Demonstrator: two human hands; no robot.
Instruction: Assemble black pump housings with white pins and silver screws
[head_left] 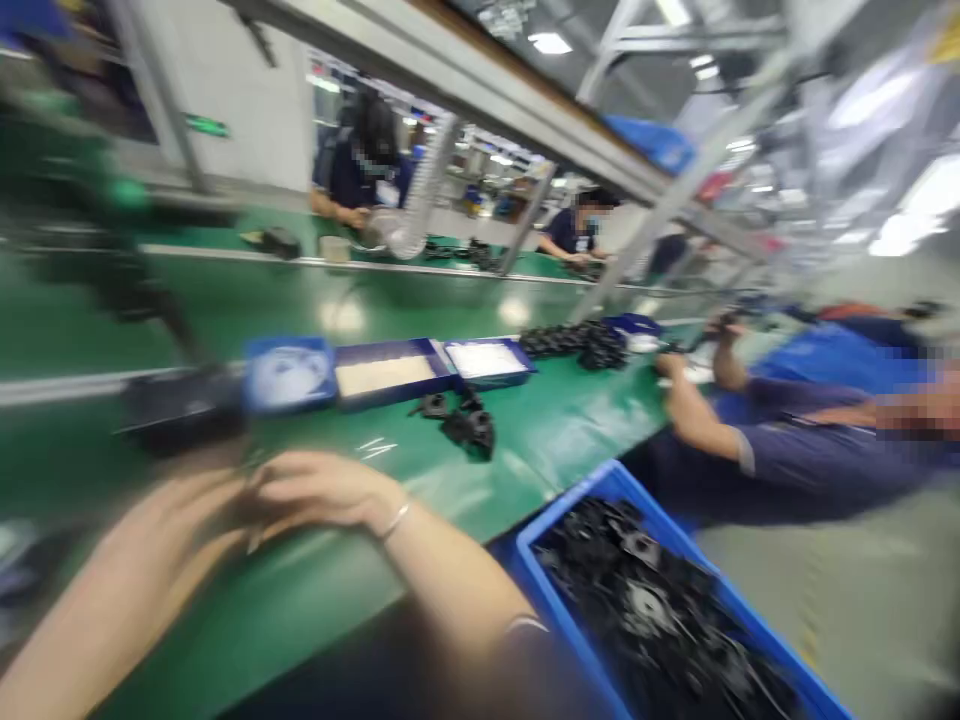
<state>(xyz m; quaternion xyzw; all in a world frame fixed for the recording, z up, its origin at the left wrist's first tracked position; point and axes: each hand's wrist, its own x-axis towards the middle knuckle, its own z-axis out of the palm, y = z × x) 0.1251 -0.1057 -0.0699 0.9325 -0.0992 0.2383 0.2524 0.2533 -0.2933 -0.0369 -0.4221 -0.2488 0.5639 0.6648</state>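
My left hand (pixel 161 545) and my right hand (pixel 319 490) meet low on the green bench (pixel 570 420), both smeared by motion. Their fingers come together around a small dark thing that I cannot make out. A thin bracelet sits on my right wrist. Just beyond my hands lies a dark blurred block (pixel 184 405). A few loose black plastic parts (pixel 465 422) rest on the mat to the right of my hands.
Three shallow blue trays (pixel 390 370) line the bench behind the parts. A blue bin of black parts (pixel 660 610) stands at my right knee. A co-worker's arms (pixel 694 410) reach onto the bench at right beside another black pile (pixel 577 343). Two people sit across the conveyor.
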